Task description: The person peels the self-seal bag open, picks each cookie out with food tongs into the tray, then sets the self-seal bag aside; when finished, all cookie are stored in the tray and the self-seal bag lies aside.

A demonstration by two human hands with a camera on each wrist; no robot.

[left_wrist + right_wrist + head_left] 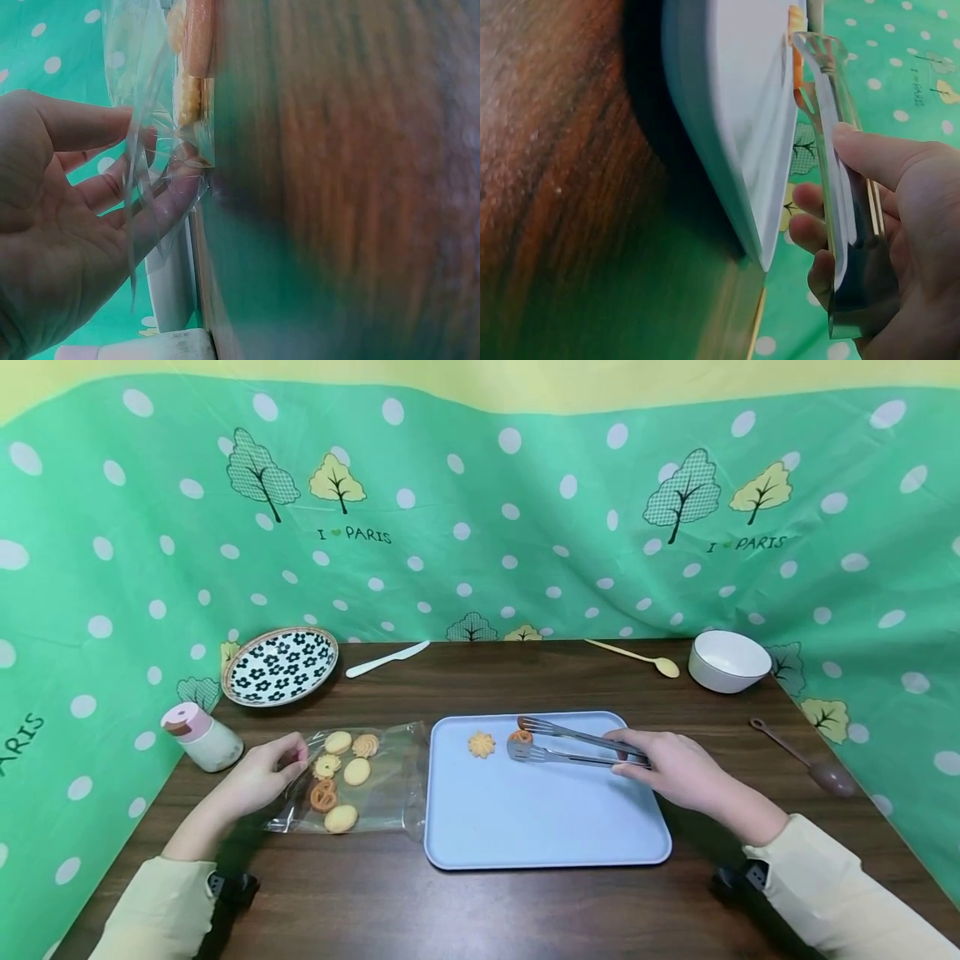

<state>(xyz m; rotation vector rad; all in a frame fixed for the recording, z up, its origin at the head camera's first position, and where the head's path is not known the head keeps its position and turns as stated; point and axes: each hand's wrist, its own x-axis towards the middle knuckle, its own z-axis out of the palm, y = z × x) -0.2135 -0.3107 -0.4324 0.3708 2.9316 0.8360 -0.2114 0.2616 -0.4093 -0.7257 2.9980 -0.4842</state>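
Metal tongs (581,737) over blue tray (547,827), clear bag (390,785) beside it on counter (360,902).
Head: right hand (682,768) grips tongs, tips parted at pretzel cookie (521,737) on tray; left hand (258,772) at bag's left edge, cookies (357,772) inside. Left wrist: fingers (90,120) part-curled, holding bag film. Right wrist: fingers (877,159) wrapped round tongs.

Wooden table (360,902), tray (540,818), cookie bag (390,785), plate (281,667), jar (213,746), knife (386,660), spoons (666,667), bowl (726,670)
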